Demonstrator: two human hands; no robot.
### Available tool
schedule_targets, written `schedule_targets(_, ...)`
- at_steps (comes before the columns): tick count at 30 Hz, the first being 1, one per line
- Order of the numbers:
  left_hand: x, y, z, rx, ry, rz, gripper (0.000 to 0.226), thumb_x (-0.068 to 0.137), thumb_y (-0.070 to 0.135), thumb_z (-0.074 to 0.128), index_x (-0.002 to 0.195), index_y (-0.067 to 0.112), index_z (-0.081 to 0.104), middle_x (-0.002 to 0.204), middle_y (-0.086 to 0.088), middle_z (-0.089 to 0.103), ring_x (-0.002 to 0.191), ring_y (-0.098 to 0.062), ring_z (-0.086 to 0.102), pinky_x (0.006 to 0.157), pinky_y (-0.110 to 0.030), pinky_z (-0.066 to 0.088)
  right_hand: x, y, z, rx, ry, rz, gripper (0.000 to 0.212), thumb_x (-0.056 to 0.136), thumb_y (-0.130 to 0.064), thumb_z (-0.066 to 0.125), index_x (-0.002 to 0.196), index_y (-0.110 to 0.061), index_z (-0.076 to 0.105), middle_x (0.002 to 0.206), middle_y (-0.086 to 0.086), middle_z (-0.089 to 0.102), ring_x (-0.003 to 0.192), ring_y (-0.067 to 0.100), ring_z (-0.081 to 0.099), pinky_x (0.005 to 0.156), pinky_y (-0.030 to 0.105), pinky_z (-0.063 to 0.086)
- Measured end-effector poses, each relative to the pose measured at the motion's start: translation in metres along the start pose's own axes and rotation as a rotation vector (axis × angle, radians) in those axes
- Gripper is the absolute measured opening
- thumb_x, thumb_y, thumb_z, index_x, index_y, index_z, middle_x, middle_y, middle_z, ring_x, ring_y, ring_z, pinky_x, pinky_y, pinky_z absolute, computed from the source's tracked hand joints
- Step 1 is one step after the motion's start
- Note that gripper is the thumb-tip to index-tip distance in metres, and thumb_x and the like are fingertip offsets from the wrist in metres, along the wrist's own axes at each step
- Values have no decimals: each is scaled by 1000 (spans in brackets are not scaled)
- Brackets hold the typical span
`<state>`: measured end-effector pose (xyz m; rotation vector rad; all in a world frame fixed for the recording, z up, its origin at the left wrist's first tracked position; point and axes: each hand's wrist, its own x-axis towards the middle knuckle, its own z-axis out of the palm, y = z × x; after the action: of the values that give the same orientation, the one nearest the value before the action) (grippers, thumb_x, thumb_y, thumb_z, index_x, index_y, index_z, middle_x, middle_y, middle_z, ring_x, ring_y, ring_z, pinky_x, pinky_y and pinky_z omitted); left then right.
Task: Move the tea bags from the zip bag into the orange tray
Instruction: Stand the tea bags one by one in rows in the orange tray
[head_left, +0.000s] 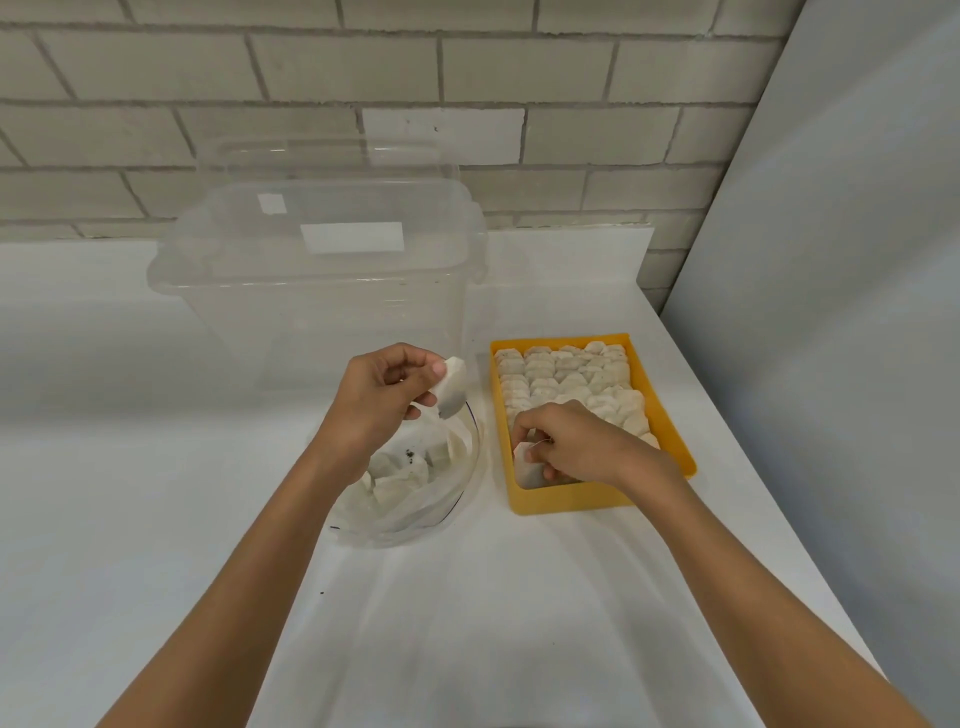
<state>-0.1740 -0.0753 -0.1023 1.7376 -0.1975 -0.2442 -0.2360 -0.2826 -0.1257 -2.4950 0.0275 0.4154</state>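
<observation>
Left hand (387, 384) pinches a tea bag (451, 387) above the zip bag (410, 483) — right hand (566, 441) grips another (527, 465) inside the tray (571, 501).

On the tabletop (130, 493), the zip bag (410, 499) lies just left of the tray (566, 503), and the container (322, 291) stands behind the bag. Your left hand (382, 392) holds a tea bag (451, 387) above the zip bag. Your right hand (574, 441) holds a second tea bag (527, 467) in the tray's near left corner, in front of the rows of tea bags (566, 374).
</observation>
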Motion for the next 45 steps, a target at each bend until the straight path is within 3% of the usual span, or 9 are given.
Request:
schedule_targets(3, 0, -1, 3, 9, -29, -1, 8, 89, 18, 66, 90, 12, 70, 75, 0, 66, 61, -3, 61, 56, -14, 46, -2, 3, -1, 15, 45, 9, 17, 90, -3, 55, 98, -16, 63, 84, 6, 59, 60, 14, 61, 63, 34, 58)
schedule_targets(7, 1, 1, 7, 30, -101, -3, 8, 89, 19, 67, 91, 12, 70, 73, 1, 66, 63, -5, 62, 58, -15, 47, -9, -2, -14, 10, 210, -74, 19, 92, -7, 55, 105, -18, 62, 91, 4, 64, 66, 5, 57, 63, 19, 48)
schedule_targets(11, 3, 10, 15, 100, -263, 28, 9, 88, 22, 67, 93, 15, 70, 77, 3, 67, 66, -5, 62, 60, -16, 45, -19, -15, -27, 259, 294, -170, 17, 89, -18, 65, 105, -20, 66, 87, -7, 64, 56, 2, 59, 64, 21, 51)
schedule_targets(13, 3, 17, 23, 109, -306, 67, 13, 88, 23, 67, 95, 13, 70, 76, 5, 66, 66, -5, 61, 60, -15, 45, -23, -19, -32, 349, 298, -193, 18, 87, -21, 69, 104, -17, 68, 88, -5, 66, 59, 11, 62, 62, 22, 51)
schedule_targets(20, 5, 27, 47, 50, -311, 94, 15, 88, 23, 68, 101, 14, 69, 88, -3, 67, 67, -6, 63, 59, -15, 47, -28, -7, -40, 471, 344, -160, 10, 88, -14, 66, 91, -4, 68, 67, -4, 62, 58, 11, 60, 56, 19, 47)
schedule_targets(29, 2, 19, 46, 47, -276, 44, 13, 89, 22, 67, 100, 15, 70, 91, 5, 68, 68, -6, 64, 60, -15, 47, -29, 38, -27, 443, 141, 158, 13, 89, -11, 66, 89, 2, 62, 67, 9, 62, 57, 10, 62, 54, 20, 49)
schedule_targets(32, 0, 17, 44, 46, -275, 39, 13, 90, 21, 65, 100, 14, 70, 90, 9, 69, 69, -6, 64, 60, -16, 47, -27, 44, -19, 339, 89, 175, 17, 88, -9, 66, 91, 8, 62, 70, 10, 64, 62, 11, 64, 59, 19, 50)
schedule_targets(39, -1, 15, 41, 52, -263, 33, 13, 92, 18, 62, 101, 13, 70, 96, -4, 71, 70, -7, 64, 62, -18, 46, -24, 41, -12, 253, 74, 167, 6, 86, -7, 67, 86, -3, 70, 68, 4, 67, 64, 9, 63, 66, 21, 49)
schedule_targets(45, -1, 14, 40, 54, -263, 31, 12, 92, 18, 62, 101, 14, 70, 98, -7, 70, 70, -7, 64, 61, -17, 47, -26, 37, -12, 161, 89, 180, 4, 83, -11, 71, 83, -13, 67, 64, -4, 59, 59, 4, 53, 55, 13, 39)
